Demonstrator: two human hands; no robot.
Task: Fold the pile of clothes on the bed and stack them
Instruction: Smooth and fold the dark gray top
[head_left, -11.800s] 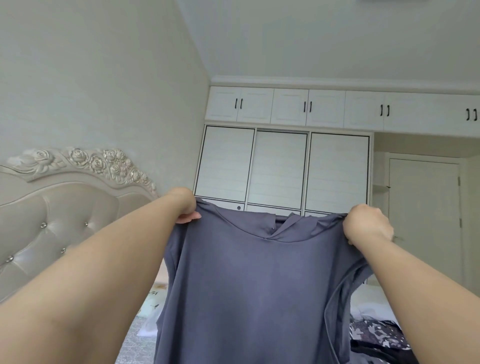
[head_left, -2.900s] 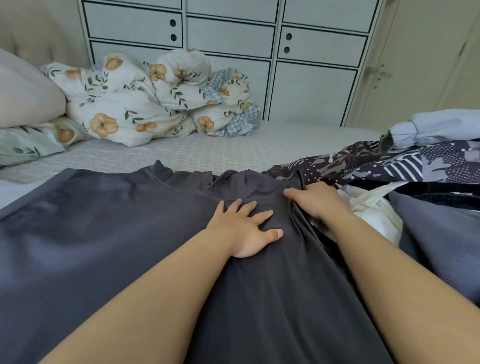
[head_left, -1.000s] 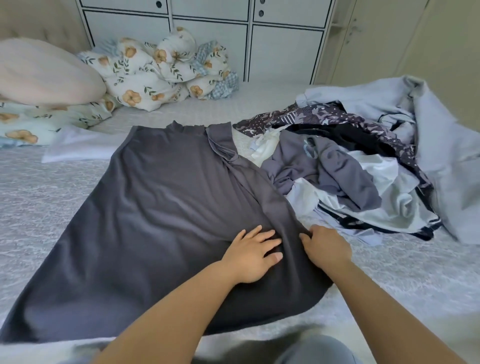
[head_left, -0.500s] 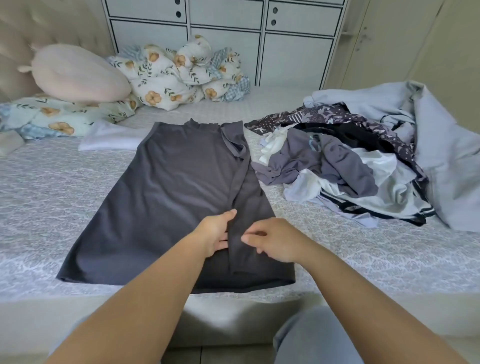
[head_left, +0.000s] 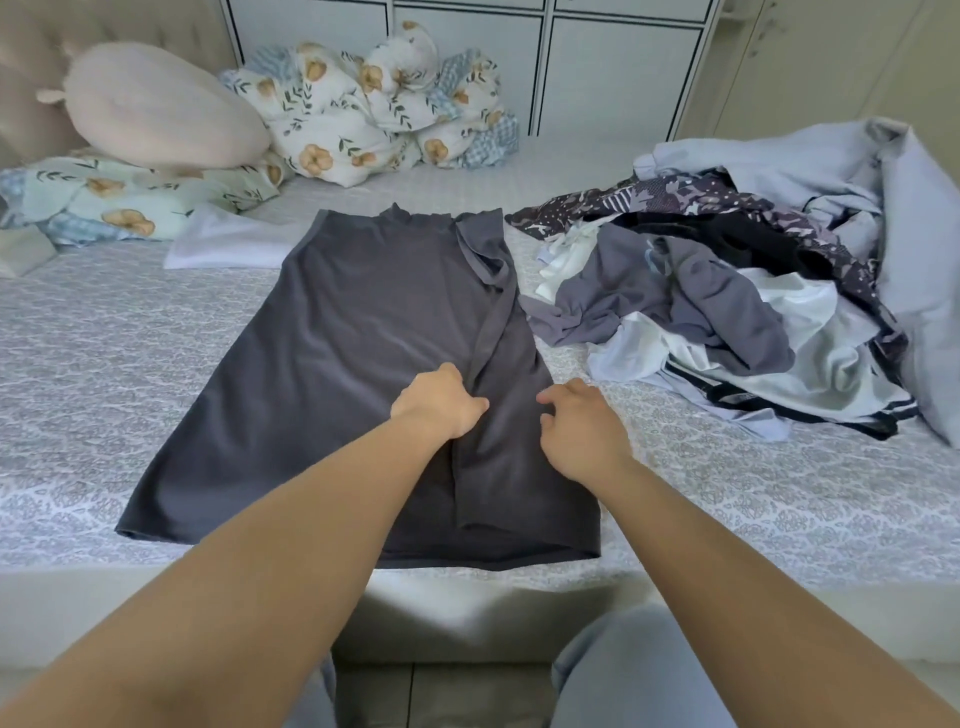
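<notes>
White cabinet doors (head_left: 613, 67) close off the far side of the room, and in front of them a bed (head_left: 93, 364) with a pale grey patterned cover fills the view. Spread flat on the middle of the cover lies a dark grey garment (head_left: 337, 353), neckline at the far end and hem at the near edge of the bed, its right side folded inward so that a long flap lies over the body. On that flap's edge the left hand (head_left: 439, 402) rests with its fingers curled down into the fabric, gripping the fold. Just to the right, the right hand (head_left: 579, 428) sits on the flap with fingers loosely bent and thumb forward; whether it pinches any cloth I cannot tell. Right of the garment, touching its far corner, a loose pile of clothes (head_left: 727, 322) mixes grey, white, black and patterned pieces, with a pale blue one heaped behind. At the far left a pink pillow (head_left: 161, 109) rests on floral pillows, beside a bundled floral quilt (head_left: 374, 114), and a folded white cloth (head_left: 228, 244) lies near the garment's far left corner.
</notes>
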